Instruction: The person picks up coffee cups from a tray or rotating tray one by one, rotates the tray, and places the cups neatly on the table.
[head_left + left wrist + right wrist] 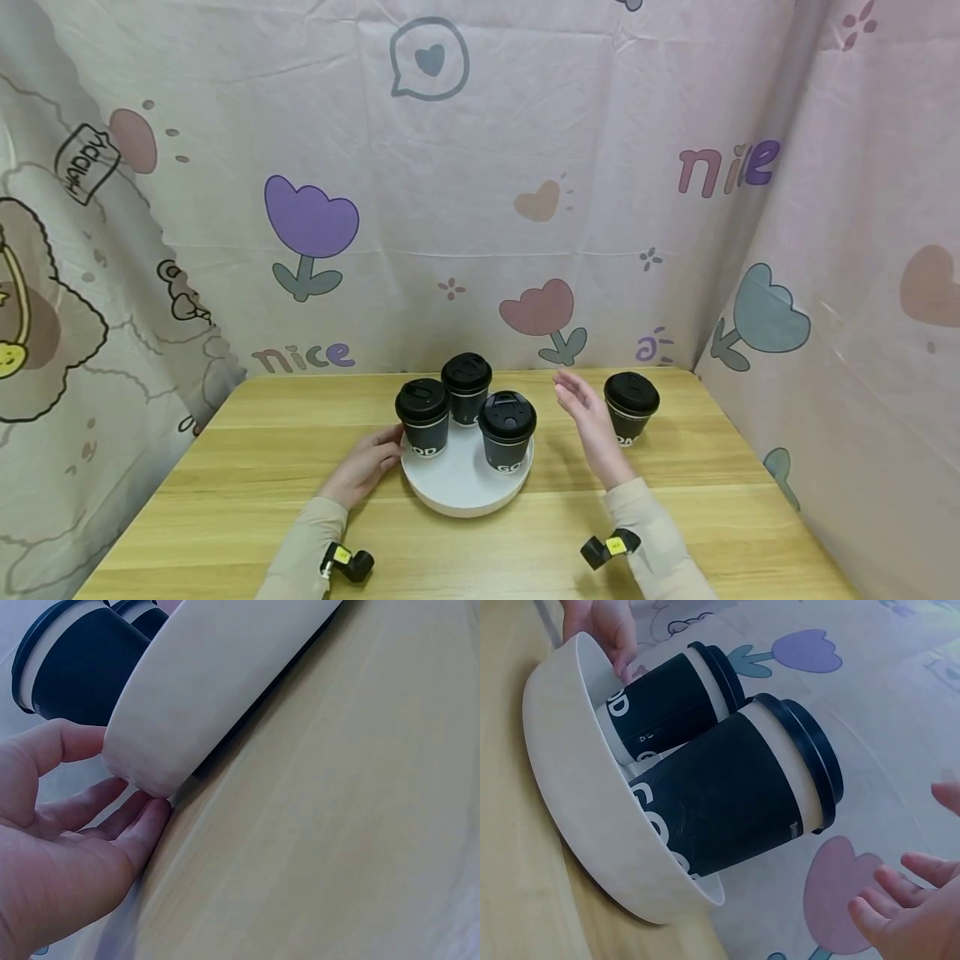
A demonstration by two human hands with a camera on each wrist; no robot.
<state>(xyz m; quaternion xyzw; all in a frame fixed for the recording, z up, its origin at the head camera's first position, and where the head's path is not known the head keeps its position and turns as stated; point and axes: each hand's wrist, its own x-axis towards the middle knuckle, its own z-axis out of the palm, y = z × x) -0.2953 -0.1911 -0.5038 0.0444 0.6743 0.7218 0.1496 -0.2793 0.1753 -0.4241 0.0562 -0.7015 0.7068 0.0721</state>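
Observation:
A white round tray (465,496) with a low wall stands on the table, bearing three black lidded paper coffee cups: a left cup (426,435), a back cup (467,404) and a front-right cup (506,450). My left hand (367,462) grips the tray's left edge; in the left wrist view its thumb and bent fingertips meet the tray wall (180,697). Right of the tray, my right hand (592,421) is raised with loosely bent fingers, holding nothing. Just beyond it stands a fourth black lidded cup (630,408), apart from the hand.
The wooden table (300,417) reaches back to a patterned cloth (442,208) that hangs behind and at both sides. Each sleeve carries a small black wrist camera, the left one (352,565) and the right one (603,550).

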